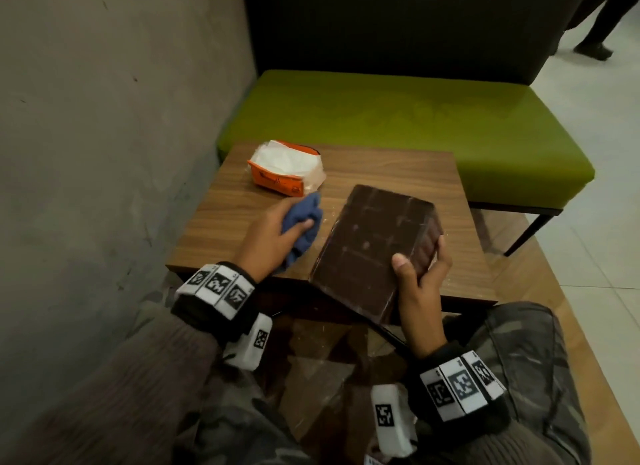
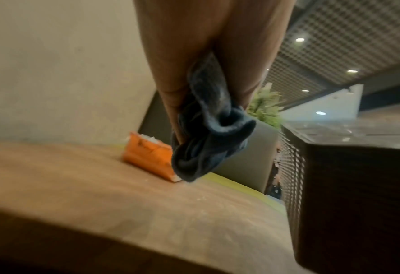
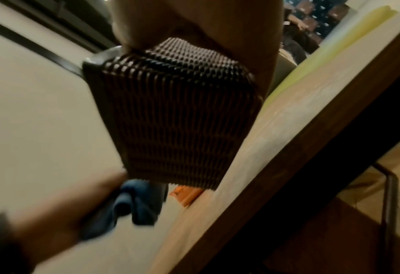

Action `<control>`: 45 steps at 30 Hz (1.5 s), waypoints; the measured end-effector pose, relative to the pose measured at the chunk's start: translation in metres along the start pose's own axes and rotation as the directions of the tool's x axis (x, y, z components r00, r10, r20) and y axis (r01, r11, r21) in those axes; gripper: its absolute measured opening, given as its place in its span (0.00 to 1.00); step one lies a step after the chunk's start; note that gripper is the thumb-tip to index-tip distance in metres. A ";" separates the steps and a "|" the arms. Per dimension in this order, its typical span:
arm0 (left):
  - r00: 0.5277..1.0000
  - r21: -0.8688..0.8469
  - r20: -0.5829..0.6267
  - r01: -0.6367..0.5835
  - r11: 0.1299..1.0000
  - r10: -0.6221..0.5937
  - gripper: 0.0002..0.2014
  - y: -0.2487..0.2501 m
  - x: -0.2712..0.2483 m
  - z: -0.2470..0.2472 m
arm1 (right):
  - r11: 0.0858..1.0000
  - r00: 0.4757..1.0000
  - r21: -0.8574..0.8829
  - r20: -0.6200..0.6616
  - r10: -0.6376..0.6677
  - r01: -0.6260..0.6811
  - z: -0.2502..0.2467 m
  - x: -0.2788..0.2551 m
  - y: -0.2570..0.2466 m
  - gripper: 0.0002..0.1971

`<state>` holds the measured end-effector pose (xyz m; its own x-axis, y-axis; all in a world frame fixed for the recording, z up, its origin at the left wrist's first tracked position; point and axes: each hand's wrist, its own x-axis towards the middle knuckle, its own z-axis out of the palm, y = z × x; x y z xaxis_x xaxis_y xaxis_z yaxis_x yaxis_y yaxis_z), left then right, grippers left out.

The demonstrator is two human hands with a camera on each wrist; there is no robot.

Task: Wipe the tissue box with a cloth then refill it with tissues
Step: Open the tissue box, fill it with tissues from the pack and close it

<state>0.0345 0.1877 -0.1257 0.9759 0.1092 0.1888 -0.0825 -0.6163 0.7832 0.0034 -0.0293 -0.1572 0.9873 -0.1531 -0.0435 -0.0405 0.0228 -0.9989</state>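
Note:
A dark brown tissue box (image 1: 370, 246) with woven sides (image 3: 177, 118) is tilted up off the wooden table (image 1: 398, 173), flat face toward me. My right hand (image 1: 420, 274) grips its near right corner, thumb on the flat face, fingers around the side. My left hand (image 1: 273, 236) holds a bunched blue cloth (image 1: 303, 222) just left of the box, apart from it. In the left wrist view the cloth (image 2: 208, 140) hangs from the fingers above the table. An opened orange pack of white tissues (image 1: 285, 168) lies at the table's far left.
A grey wall (image 1: 104, 118) runs along the left. A green bench seat (image 1: 398, 118) with a dark backrest stands behind the table. Pale tiled floor (image 1: 595, 152) lies to the right, with a person's legs at the far top right.

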 end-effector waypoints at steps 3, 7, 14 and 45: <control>0.934 -0.110 -0.157 0.306 0.946 -0.320 0.19 -0.026 -0.007 -0.013 | 0.982 0.959 0.091 -0.219 0.179 -0.163 0.004 0.019 0.002 0.46; 0.827 -0.241 -0.221 0.468 0.850 -0.517 0.18 -0.053 0.006 -0.031 | 0.896 0.842 0.253 -0.323 0.433 -0.364 0.015 0.038 0.003 0.45; 0.778 -0.519 -0.015 0.530 0.670 -0.628 0.14 -0.060 0.019 -0.029 | 0.830 0.734 0.198 -0.390 0.555 -0.522 0.032 0.059 0.003 0.43; 0.950 -0.397 0.305 0.056 0.916 0.074 0.24 -0.012 -0.008 -0.046 | 0.964 0.849 -0.079 0.496 -0.183 0.254 0.085 0.028 -0.043 0.10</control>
<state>0.0187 0.2298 -0.1095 0.9820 -0.1799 0.0571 -0.1015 -0.2488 0.9632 0.0456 0.0498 -0.1144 0.9216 0.3562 0.1544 0.2001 -0.0948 -0.9752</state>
